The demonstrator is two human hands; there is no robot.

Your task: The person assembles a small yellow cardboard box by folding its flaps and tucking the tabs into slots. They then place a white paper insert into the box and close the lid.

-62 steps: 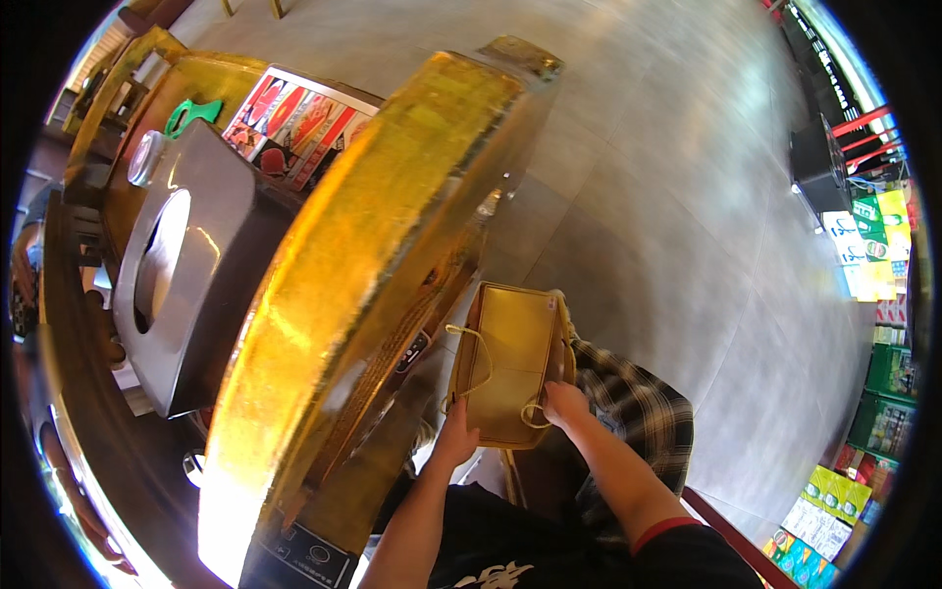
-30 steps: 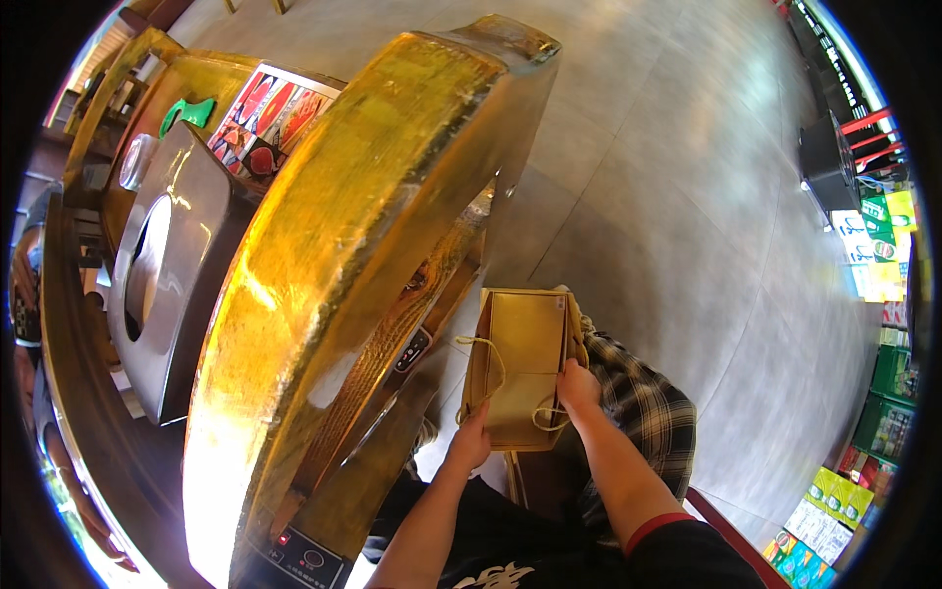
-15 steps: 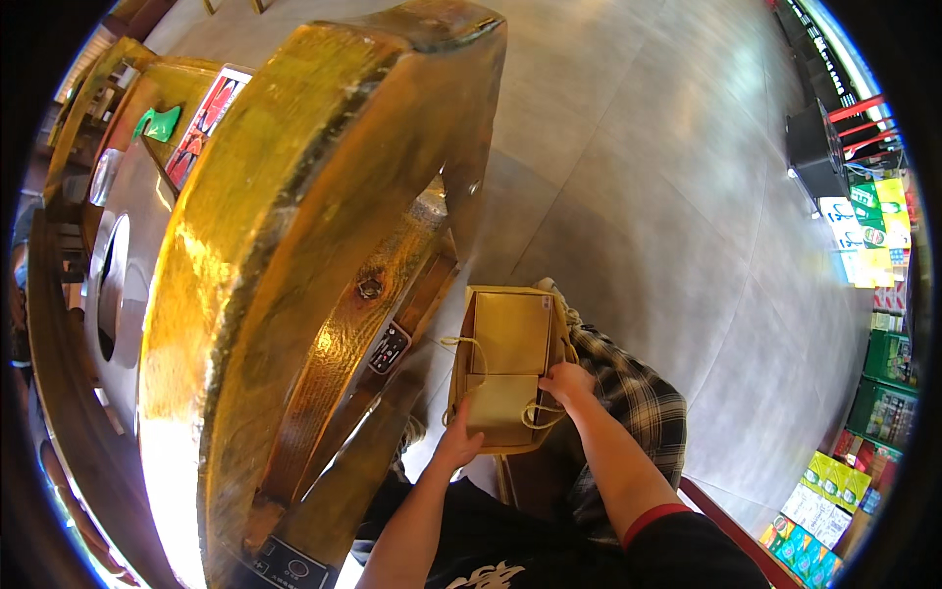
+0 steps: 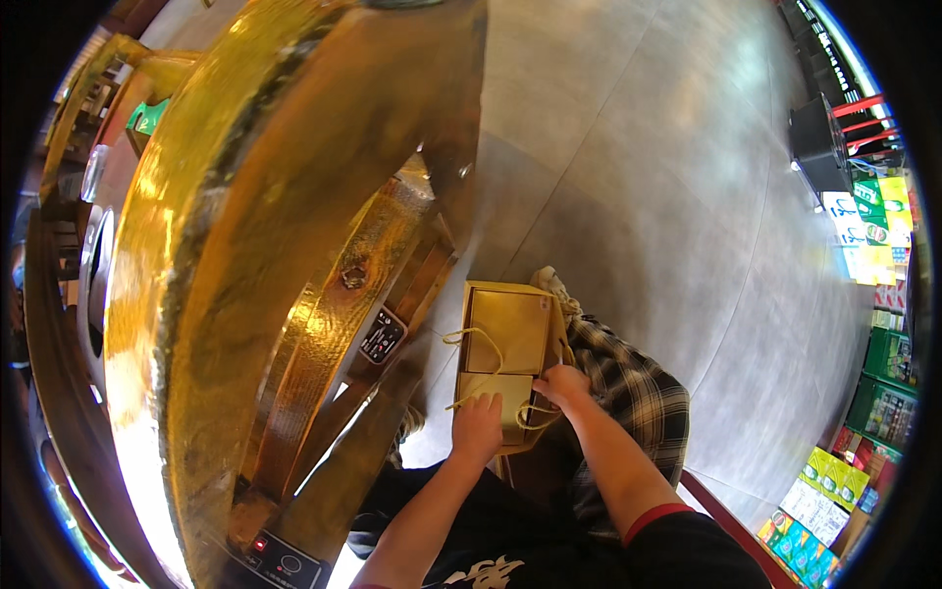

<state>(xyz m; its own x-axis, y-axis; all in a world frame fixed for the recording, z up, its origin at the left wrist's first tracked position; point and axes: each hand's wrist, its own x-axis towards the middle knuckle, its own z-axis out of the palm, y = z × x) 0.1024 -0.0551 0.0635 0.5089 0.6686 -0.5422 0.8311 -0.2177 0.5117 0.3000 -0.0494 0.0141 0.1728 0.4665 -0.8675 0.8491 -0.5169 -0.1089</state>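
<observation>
A gold paper gift bag with cord handles rests open on my lap. Two gold boxes sit inside it: a larger far box and a paler near box. My right hand pinches the bag's right rim, thumb on the inner side. Over the near box's left part lies my left hand, its fingers curled down, and what they hold, if anything, is hidden. One cord handle loops across the boxes from the left; the other cord hangs beside my right hand.
A thick wooden table with a glossy rounded edge fills the left side, close to my left arm. Below its edge is a black control panel. Plaid cloth lies right of the bag. Stacked packaged goods line the far right.
My left hand has moved from the bag's left rim inward over the near box, and its fingers have curled. My right hand stays on the right rim. The view has shifted slightly.
</observation>
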